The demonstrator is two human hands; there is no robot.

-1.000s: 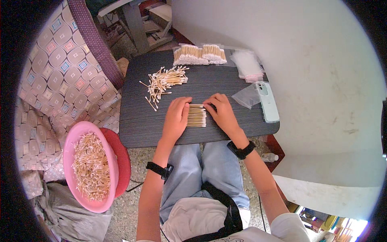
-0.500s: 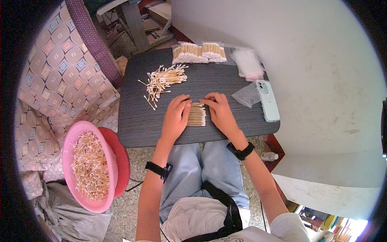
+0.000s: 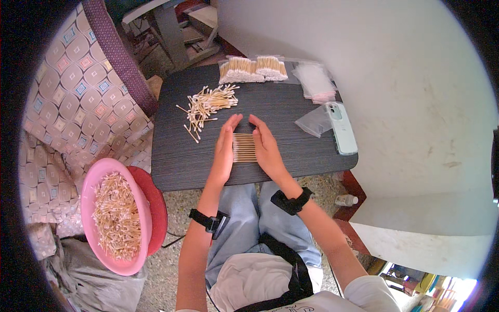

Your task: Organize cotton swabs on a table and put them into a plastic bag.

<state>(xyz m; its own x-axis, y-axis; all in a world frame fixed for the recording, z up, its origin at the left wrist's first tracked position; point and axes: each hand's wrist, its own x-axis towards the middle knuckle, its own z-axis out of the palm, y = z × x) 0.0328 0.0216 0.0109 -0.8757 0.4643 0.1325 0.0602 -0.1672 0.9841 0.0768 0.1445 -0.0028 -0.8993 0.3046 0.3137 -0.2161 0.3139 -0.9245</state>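
Observation:
A row of cotton swabs [image 3: 245,148] lies side by side on the dark tabletop, sticks running left to right. My left hand [image 3: 224,151] stands on edge against the row's left ends, its fingers stretched out. Against the right ends, my right hand [image 3: 266,148] is placed the same way, palm inward and fingers straight. The palms hide the swab tips partly. Beyond my left hand lies a loose pile of cotton swabs [image 3: 210,104], pointing in mixed directions.
Bags packed with cotton swabs [image 3: 253,69] lie along the table's far edge. At right are a stack of clear bags [image 3: 315,82], a single clear bag [image 3: 315,122] and a phone [image 3: 342,129]. A pink basin [image 3: 147,229] of swabs rests on a red stool [image 3: 158,208] at left.
My hands have turned from fingertip contact at the row's far side to flat palms at its two ends. The right hand has moved left, and the row sits slightly further left.

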